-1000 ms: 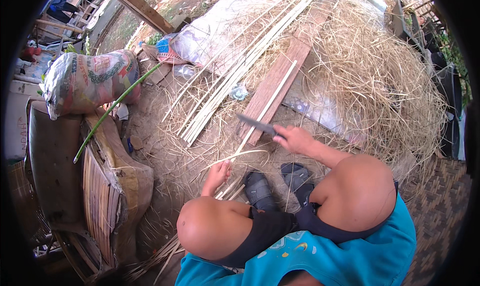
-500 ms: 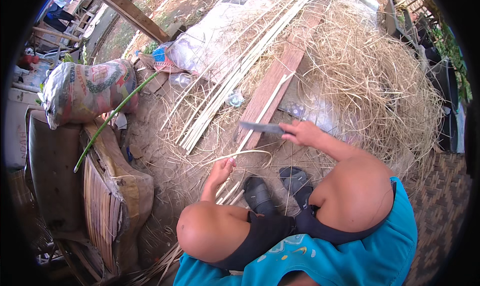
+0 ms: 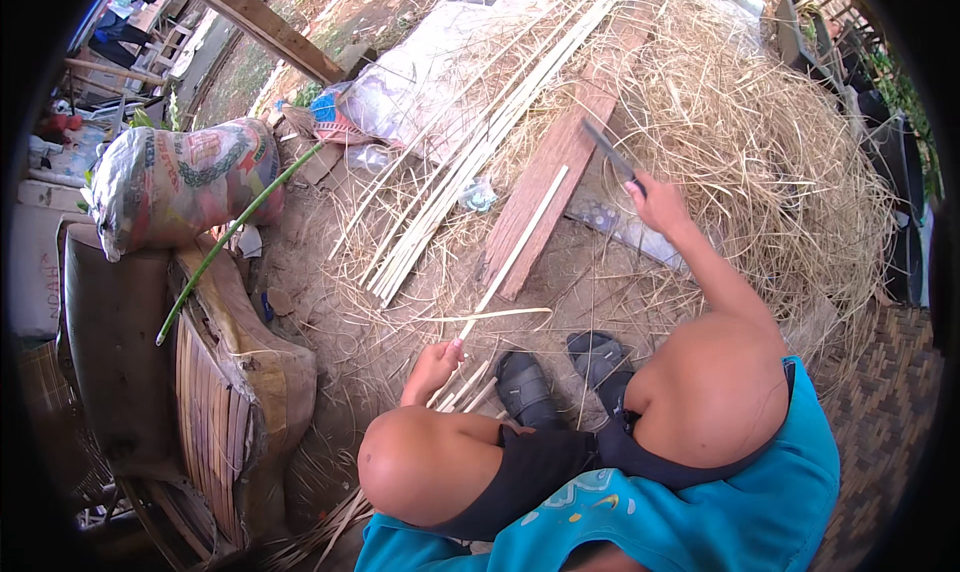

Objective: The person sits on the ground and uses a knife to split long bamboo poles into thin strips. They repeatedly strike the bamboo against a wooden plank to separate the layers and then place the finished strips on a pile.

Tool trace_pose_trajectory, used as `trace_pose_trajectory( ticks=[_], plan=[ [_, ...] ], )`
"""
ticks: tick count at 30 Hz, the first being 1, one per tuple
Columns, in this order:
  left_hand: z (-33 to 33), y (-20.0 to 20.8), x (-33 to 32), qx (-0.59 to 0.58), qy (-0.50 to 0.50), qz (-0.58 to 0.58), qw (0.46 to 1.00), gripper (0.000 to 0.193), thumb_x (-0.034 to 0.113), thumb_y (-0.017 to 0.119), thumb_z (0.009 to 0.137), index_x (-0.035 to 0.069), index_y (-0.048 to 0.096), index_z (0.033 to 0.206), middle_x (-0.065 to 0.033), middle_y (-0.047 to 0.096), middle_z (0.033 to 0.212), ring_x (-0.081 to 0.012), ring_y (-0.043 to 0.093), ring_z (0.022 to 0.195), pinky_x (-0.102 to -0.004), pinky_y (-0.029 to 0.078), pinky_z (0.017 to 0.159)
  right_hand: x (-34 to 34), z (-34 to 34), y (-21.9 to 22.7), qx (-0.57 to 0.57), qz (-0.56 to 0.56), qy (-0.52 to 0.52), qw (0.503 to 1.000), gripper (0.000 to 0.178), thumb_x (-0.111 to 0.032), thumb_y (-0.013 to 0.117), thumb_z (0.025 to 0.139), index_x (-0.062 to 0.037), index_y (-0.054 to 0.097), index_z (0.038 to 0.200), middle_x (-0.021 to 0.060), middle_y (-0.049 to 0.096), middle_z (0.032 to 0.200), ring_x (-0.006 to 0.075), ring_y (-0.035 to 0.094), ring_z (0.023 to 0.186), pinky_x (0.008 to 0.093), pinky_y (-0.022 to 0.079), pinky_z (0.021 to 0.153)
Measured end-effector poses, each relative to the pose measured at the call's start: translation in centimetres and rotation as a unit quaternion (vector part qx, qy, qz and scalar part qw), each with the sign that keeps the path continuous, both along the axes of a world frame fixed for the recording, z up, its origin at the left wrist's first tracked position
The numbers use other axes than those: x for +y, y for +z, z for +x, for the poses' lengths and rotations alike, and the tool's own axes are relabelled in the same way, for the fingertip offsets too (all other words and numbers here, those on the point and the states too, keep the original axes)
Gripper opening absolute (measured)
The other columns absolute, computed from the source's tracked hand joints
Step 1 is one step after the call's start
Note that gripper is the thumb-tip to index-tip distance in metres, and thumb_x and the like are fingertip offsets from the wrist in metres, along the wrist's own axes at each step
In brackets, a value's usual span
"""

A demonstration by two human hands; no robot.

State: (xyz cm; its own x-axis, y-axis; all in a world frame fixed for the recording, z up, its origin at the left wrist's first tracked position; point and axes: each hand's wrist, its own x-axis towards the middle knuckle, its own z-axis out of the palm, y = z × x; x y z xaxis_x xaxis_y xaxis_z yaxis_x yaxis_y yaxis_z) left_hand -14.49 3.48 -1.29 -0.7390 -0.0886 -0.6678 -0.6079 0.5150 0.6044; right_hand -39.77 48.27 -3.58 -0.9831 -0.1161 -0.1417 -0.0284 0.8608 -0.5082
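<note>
My left hand [image 3: 434,368] is closed round the near end of a pale bamboo strip [image 3: 522,237]. The strip slants away from me, its far part lying over a reddish-brown wooden plank [image 3: 565,157]. A thin curled sliver [image 3: 510,312] crosses the strip just beyond my left fingers. Raised at the right, my right hand [image 3: 660,207] grips a knife [image 3: 610,150] by its dark handle. The blade points up and left, near the plank's right edge and apart from the strip.
Several long pale strips [image 3: 480,162] lie left of the plank. A big heap of shavings [image 3: 760,162] spreads at the right. On the left are a stuffed sack [image 3: 190,182], a green bamboo stem [image 3: 235,222] and a worn chair [image 3: 215,402]. Short strips [image 3: 468,387] lie by my sandals.
My right hand has swung the knife up and to the right, away from the strip. My left hand has drawn back slightly toward me with the strip, whose far end is lower.
</note>
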Motion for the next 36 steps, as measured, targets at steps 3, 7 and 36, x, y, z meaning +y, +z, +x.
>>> trace_pose_trajectory(
  ticks=[3, 7, 36],
  plan=[
    [-2.3, -2.3, 2.3, 0.103, -0.016, -0.031, 0.994, 0.046, 0.038, 0.053, 0.104, 0.000, 0.069, 0.082, -0.0116, 0.060, 0.063, -0.0202, 0.058, 0.061, -0.0382, 0.046, 0.062, -7.6, 7.8, 1.8, -0.053, -0.025, 0.230, 0.971, 0.046, -0.049, 0.050, 0.101, -0.0169, 0.056, 0.135, 0.0237, 0.069, 0.097, 0.0472, 0.068, 0.092, 0.0556, 0.054, 0.083],
    [-3.0, -1.0, 5.3, 0.166, -0.034, -0.135, 0.976, 0.044, 0.036, 0.055, 0.102, -0.001, 0.069, 0.085, -0.0213, 0.065, 0.070, -0.0318, 0.064, 0.064, -0.0436, 0.048, 0.065, -6.4, 8.2, 0.7, 0.019, -0.012, 0.225, 0.974, 0.043, -0.050, 0.050, 0.101, -0.0203, 0.057, 0.132, 0.0224, 0.069, 0.095, 0.0469, 0.068, 0.090, 0.0544, 0.055, 0.082],
    [-0.5, -5.5, 3.9, 0.155, -0.113, -0.096, 0.977, 0.047, 0.034, 0.037, 0.109, -0.002, 0.062, 0.090, -0.0304, 0.064, 0.087, -0.0521, 0.059, 0.083, -0.0579, 0.045, 0.074, -9.5, 11.7, 1.9, -0.057, -0.058, 0.293, 0.953, 0.050, -0.050, 0.052, 0.101, -0.0171, 0.056, 0.138, 0.0283, 0.069, 0.089, 0.0462, 0.068, 0.086, 0.0533, 0.055, 0.081]
  ],
)
